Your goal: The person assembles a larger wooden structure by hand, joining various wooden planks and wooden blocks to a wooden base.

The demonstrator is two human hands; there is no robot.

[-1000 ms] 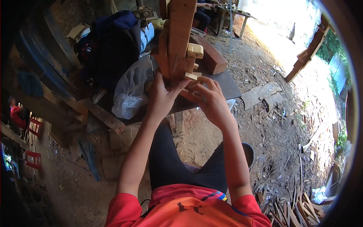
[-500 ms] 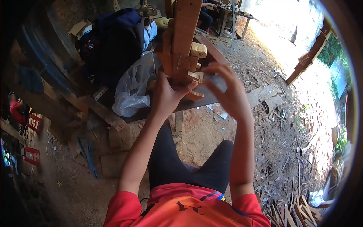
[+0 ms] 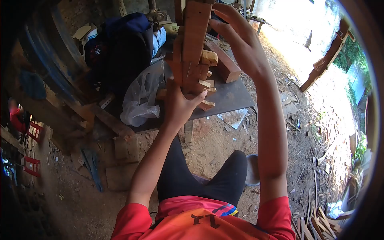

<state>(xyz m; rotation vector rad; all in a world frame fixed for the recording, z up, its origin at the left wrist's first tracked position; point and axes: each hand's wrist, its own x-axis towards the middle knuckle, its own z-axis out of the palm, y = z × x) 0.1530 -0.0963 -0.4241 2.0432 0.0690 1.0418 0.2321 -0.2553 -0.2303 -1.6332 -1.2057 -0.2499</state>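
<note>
A tall reddish-brown wooden beam point(image 3: 197, 38) rises in front of me, with several small pale wood blocks projecting from its lower right side. Low on this wooden assembly, my left hand point(image 3: 180, 102) is wrapped round it, thumb pressed by the small wood block point(image 3: 205, 84); the fingers behind are hidden. A larger rounded pale block point(image 3: 209, 58) sticks out above. My right hand point(image 3: 244, 44) is raised beside the beam's upper part, fingers stretched and apart, with fingertips right at its right edge.
The dark tabletop point(image 3: 236, 98) bears a crumpled clear plastic bag point(image 3: 140, 98) and a curved wooden piece point(image 3: 224, 62). Dark cloth point(image 3: 120, 48) is heaped behind. Wood scraps point(image 3: 320, 222) lie at lower right. Red chairs point(image 3: 33, 166) and a person point(image 3: 17, 118) show far left.
My right hand has moved up from the small blocks to the beam's upper part. My left hand keeps its grip low on the assembly. The view has shifted slightly.
</note>
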